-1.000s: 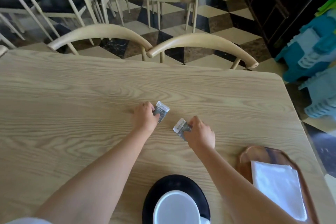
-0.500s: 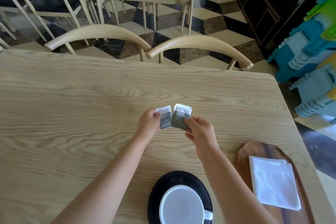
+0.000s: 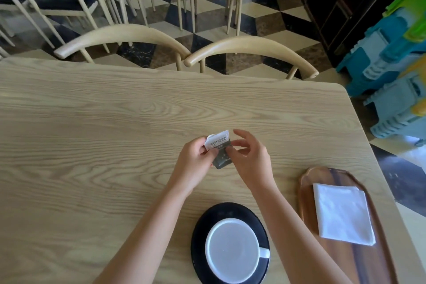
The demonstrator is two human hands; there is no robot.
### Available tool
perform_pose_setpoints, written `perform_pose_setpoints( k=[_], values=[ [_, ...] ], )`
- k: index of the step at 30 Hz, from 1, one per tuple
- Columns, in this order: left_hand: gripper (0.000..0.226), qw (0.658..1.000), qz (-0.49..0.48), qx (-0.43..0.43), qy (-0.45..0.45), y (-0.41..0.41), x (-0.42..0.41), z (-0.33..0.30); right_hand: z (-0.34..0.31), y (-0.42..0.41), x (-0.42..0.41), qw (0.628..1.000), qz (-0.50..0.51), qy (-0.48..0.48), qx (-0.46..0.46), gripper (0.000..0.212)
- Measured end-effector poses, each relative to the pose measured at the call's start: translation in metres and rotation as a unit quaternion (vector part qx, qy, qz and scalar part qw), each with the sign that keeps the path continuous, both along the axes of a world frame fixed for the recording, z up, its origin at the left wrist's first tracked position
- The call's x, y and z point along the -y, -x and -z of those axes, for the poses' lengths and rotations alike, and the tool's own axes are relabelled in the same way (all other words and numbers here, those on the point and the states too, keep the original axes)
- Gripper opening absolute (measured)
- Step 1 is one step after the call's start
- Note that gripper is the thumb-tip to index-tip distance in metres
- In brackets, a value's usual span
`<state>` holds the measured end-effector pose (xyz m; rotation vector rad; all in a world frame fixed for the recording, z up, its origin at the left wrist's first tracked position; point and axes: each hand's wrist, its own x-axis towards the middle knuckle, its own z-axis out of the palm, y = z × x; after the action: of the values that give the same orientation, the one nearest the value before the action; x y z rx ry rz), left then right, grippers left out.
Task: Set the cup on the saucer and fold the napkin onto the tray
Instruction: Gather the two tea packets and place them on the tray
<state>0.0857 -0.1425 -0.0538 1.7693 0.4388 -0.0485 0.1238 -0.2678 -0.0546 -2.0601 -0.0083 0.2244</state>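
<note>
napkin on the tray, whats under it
The folded white napkin lies flat on the wooden tray, whose wood shows all around it. Whether anything else lies beneath it cannot be seen; the napkin covers that patch.

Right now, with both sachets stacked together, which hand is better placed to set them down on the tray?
Left, probably. The left hand pinches the sachets, while the right hand hovers beside them with fingers relaxed. The tray lies on the right side, though, so passing them over is also reasonable.
</note>
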Motion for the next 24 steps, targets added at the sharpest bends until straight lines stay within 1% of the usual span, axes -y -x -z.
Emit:
perform_pose_setpoints(
  k=[3,5,7,9,11,13,16,19,22,24],
  values=[
    [0.012,1.0,0.014,0.013,-0.012,0.013,0.017,-0.009,-0.009,0.017,0.02,1.0,0.004,-0.005,0.025,0.018],
    [0.009,0.999,0.003,0.03,0.021,0.027,0.038,-0.017,-0.015,0.033,0.041,0.998,0.035,-0.043,0.027,0.02],
    [0.013,0.998,-0.002,0.039,0.056,0.043,0.063,-0.024,-0.02,0.052,0.068,0.994,0.071,-0.079,0.03,0.024],
    [0.02,0.994,0.014,0.041,0.096,0.06,0.091,-0.024,-0.02,0.075,0.097,0.99,0.104,-0.097,0.022,0.029],
    [0.021,0.994,0.029,0.033,0.101,0.077,0.121,-0.017,-0.018,0.099,0.129,0.984,0.132,-0.121,-0.009,0.028],
    [0.018,0.996,0.028,0.013,0.086,0.093,0.154,-0.008,-0.013,0.118,0.161,0.982,0.151,-0.104,-0.034,0.027],
    [0.014,0.995,0.037,-0.03,0.087,0.114,0.199,0.007,-0.002,0.142,0.206,0.982,0.177,-0.039,-0.053,0.031],
    [0.008,0.996,0.053,-0.058,0.035,0.128,0.233,0.022,0.009,0.159,0.239,0.979,0.183,-0.017,-0.086,0.028],
    [0.012,0.997,0.046,-0.062,-0.029,0.132,0.254,0.035,0.023,0.163,0.258,0.981,0.163,0.009,-0.105,0.026],
    [0.008,0.995,0.045,-0.062,-0.068,0.131,0.263,0.042,0.032,0.162,0.264,0.982,0.154,0.029,-0.107,0.023]
  ],
)
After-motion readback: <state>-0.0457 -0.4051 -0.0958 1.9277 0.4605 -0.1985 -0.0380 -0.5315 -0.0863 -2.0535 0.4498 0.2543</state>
